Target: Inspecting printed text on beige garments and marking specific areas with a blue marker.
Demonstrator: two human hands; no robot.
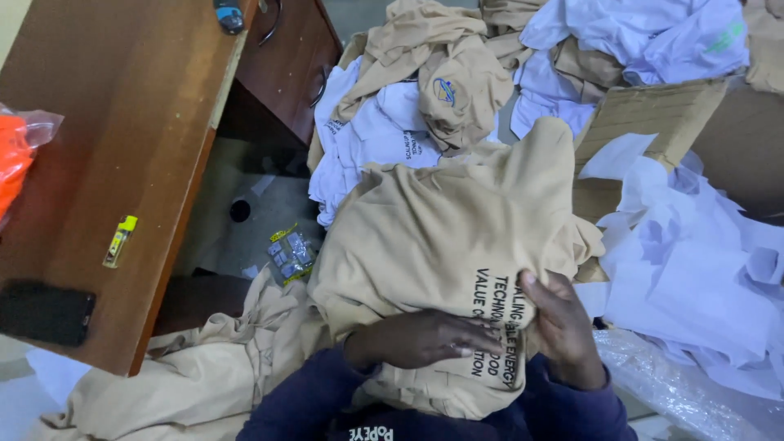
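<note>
A tan T-shirt [441,229] with black printed lettering is draped over my lap, bunched toward me. My left hand [425,336] lies flat across its lower part, fingers pointing right. My right hand [562,327] grips the shirt's edge beside the lettering, thumb on top. Both wrists wear dark blue sleeves. More tan shirts [445,69] and white shirts [371,135] are heaped beyond it.
A brown wooden desk [122,139] stands at left with a yellow lighter [119,240], a black phone [45,312] and an orange item in plastic [15,159]. A cardboard box [653,114] and white paper sheets [694,261] fill the right. A small packet [290,253] lies on the floor.
</note>
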